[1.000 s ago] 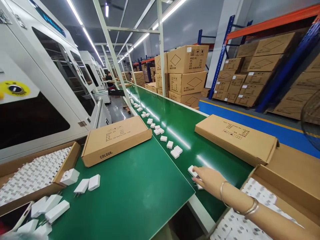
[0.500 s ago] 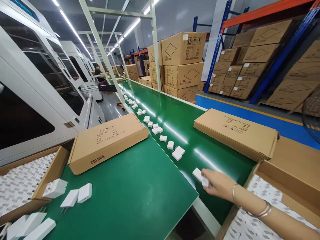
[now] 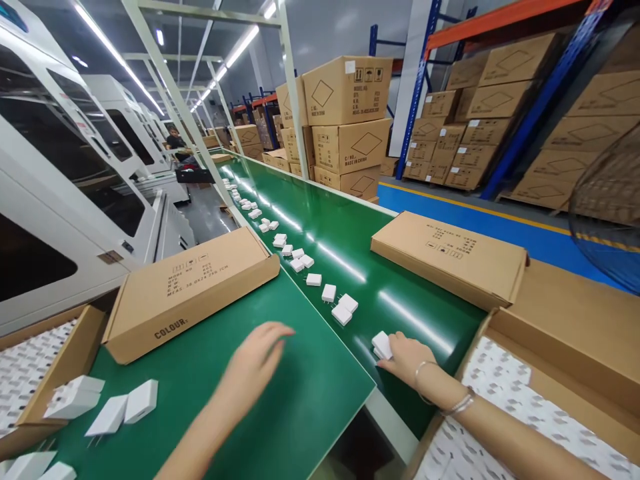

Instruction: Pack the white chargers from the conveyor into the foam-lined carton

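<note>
My right hand point(image 3: 407, 360), with bangles on the wrist, reaches over the green conveyor belt point(image 3: 345, 257) and has its fingers closed on white plug chargers point(image 3: 382, 345); the fingers partly hide how many. My left hand point(image 3: 257, 360) is above the green side table point(image 3: 280, 420), fingers loosely bent and apart, holding nothing. Up the belt from my right hand lies a line of white chargers point(image 3: 329, 293), some with metal prongs showing. On the side table's left part rest more chargers point(image 3: 141, 401), beside an open carton point(image 3: 75, 373) packed with white pieces.
A closed flat carton point(image 3: 190, 287) lies on the side table, another point(image 3: 450, 257) across the belt. At right stands an open carton point(image 3: 560, 347) with white contents. Stacked boxes point(image 3: 353, 143), a fan point(image 3: 610, 200), white machines point(image 3: 50, 200) and a distant person point(image 3: 175, 139) are around.
My left hand has come into view over the side table. My right hand stays at the chargers on the belt, which sit closer together under its fingers. The view has shifted rightward.
</note>
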Demonstrator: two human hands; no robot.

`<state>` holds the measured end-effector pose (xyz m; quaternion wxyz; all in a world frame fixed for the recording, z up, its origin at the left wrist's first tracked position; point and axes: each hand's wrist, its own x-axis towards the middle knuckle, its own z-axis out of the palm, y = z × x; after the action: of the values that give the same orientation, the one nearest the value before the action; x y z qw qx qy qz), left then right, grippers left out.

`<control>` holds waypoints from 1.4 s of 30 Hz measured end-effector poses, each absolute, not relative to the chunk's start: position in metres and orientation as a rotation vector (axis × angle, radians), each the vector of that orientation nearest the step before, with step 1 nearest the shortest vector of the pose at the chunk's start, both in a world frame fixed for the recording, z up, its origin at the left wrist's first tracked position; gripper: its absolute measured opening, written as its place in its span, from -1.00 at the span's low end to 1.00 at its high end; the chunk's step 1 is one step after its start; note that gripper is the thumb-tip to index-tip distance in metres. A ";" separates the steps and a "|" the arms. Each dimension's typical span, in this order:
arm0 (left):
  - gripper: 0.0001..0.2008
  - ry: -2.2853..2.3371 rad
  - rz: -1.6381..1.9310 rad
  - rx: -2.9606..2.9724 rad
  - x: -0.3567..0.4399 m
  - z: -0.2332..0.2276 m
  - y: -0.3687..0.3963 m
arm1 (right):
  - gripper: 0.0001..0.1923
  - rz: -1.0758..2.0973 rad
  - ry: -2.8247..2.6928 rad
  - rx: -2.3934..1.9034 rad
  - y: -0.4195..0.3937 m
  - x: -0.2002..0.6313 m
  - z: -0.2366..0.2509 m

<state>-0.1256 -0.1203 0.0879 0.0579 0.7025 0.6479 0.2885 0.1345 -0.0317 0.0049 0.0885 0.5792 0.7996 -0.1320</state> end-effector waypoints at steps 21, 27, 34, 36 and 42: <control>-0.64 1.597 -0.192 2.478 -0.030 0.015 0.046 | -0.68 -0.942 2.699 1.619 -0.043 0.192 0.032; -0.71 1.444 -0.055 2.419 -0.016 0.016 0.044 | -0.66 -1.807 2.660 1.846 -0.081 0.246 0.040; -0.64 0.634 0.764 1.835 0.054 0.052 -0.048 | -0.69 -1.837 2.837 2.175 -0.107 0.255 0.039; -0.60 0.599 0.859 1.708 0.066 0.052 -0.065 | -0.69 -1.829 2.913 2.186 -0.109 0.254 0.041; -0.59 0.647 0.927 1.538 0.074 0.047 -0.076 | -0.65 -1.816 2.973 2.160 -0.112 0.253 0.040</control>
<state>0.0738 -0.0765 0.0473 0.5783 0.6573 0.2768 0.3961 0.2529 -0.1121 0.0400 -0.4608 0.4677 0.6437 -0.3932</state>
